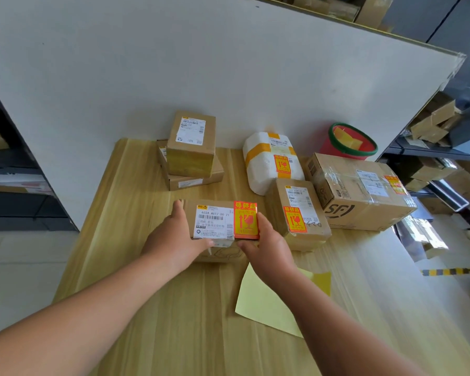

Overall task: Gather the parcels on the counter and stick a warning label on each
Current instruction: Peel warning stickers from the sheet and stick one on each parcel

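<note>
Counted four parcels labelled: white foam parcel (266,169), small box (296,213), large box (358,191), and front box (215,221) on counter (136,185), grasped at either end by left hand (174,234) and right hand (269,245). Found stacked pair (192,147) behind unlabelled.

So there's a red bucket (330,148) with a green rim at the far right, right up against a big white panel (174,63), with yellow scraps (347,139) inside. A pale yellow sheet (261,302) lies flat on the near right. Right-hand shelves (429,152) are stuffed with cardboard boxes (434,118); dark shelving (11,185) on the left.
</note>
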{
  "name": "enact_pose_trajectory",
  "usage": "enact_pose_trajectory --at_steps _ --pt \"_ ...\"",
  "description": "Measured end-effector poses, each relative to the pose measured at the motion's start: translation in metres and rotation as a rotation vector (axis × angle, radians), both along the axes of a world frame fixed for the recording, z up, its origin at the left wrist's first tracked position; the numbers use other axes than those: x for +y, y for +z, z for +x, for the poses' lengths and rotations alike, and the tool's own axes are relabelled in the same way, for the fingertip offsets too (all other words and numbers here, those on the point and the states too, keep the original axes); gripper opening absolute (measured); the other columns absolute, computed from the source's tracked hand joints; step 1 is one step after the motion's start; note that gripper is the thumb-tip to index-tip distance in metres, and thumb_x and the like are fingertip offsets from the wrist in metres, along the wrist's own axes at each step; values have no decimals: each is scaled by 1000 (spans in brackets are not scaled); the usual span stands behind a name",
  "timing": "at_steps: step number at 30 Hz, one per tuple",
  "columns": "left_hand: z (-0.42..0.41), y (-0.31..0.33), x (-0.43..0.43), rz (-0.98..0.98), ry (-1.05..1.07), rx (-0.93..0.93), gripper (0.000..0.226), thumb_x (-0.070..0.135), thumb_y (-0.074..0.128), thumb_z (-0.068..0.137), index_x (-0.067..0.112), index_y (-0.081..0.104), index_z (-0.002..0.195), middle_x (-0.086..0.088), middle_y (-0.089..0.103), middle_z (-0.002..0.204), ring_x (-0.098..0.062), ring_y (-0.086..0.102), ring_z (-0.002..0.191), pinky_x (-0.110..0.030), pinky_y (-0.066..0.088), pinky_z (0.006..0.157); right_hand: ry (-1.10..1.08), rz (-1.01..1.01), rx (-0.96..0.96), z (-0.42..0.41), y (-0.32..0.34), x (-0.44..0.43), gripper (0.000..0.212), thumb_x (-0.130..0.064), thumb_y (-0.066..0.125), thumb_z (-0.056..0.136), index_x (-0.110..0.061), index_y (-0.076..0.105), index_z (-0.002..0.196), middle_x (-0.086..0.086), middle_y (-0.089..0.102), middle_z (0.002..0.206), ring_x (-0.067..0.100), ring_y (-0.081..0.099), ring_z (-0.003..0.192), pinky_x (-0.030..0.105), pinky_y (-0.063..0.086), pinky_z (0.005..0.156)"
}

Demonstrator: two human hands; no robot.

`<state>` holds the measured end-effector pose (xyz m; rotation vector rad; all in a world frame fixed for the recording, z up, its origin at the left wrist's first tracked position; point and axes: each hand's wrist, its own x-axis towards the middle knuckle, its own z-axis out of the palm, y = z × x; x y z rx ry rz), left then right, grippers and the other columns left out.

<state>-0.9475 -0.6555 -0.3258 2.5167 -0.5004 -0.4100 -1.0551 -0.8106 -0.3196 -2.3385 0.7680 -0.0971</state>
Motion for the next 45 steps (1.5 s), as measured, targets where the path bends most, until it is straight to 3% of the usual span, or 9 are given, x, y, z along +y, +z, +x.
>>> enact_pose_trajectory --at_steps 4,12,17,20,22,25,30,39,45 --pt "12 3 -29 -78 -14 -3 109 47 72 74 17 0 150 -4 44 141 -23 53 115 -35 48 83 -36 -31 -32 15 7 -30 58 -25 67 85 -25 40 137 -9 64 113 15 59 105 34 50 88" --pt "46 3 -88 -109 40 20 109 46 71 76 21 -5 150 1 44 142 -21 51 118 -29 43 78 -12 -12 -36 55 2 -95 54 -26 67 84 -34 41 131 -22 56 94 8 56 87 28 43 70" --pt "67 -3 -115 -115 37 80 108 46 71 77 24 -6 150 2 37 149 -21 47 124 -34 46 91 5 55 -38 76 -4 -123 38 -26 66 82 -35 50 115 -15 63 99 10 62 89 37 53 76" --pt "75 -6 -120 -147 -2 152 99 47 69 77 26 5 149 6 43 143 -16 51 117 -34 46 90 18 115 22 82 -2 -130 29 -42 65 82 -36 52 108 -14 65 98 10 62 89 42 54 79" --pt "81 -4 -117 -199 8 167 84 54 63 79 26 19 145 9 47 139 -11 51 111 -30 44 87 -8 126 23 89 4 -127 40 -58 57 82 -34 52 114 -11 64 107 12 61 98 43 52 85" --pt "98 4 -108 -260 118 43 78 61 49 85 22 22 147 0 39 147 -19 42 129 -36 38 101 -63 -67 -84 115 21 -116 67 -59 48 87 -19 37 140 2 46 140 22 43 127 41 38 102" --pt "150 9 -83 -228 285 -164 70 51 45 92 19 19 149 -8 30 150 -28 29 137 -45 32 108 60 -61 -171 197 40 -77 69 -51 47 93 -14 27 147 3 32 152 20 29 138 33 28 108" --pt "224 -10 -69 -201 275 7 73 51 39 94 22 3 151 -3 11 158 -23 20 143 -42 26 110 86 -108 -3 293 3 -53 63 -40 58 87 -13 31 138 4 40 137 26 43 125 42 41 100" --pt "260 -25 -80 -288 328 295 71 50 36 95 19 6 151 -3 22 156 -27 31 138 -37 30 104 -71 63 219 331 -5 -71 48 -37 52 92 -4 42 126 15 55 119 31 58 104 41 50 86"
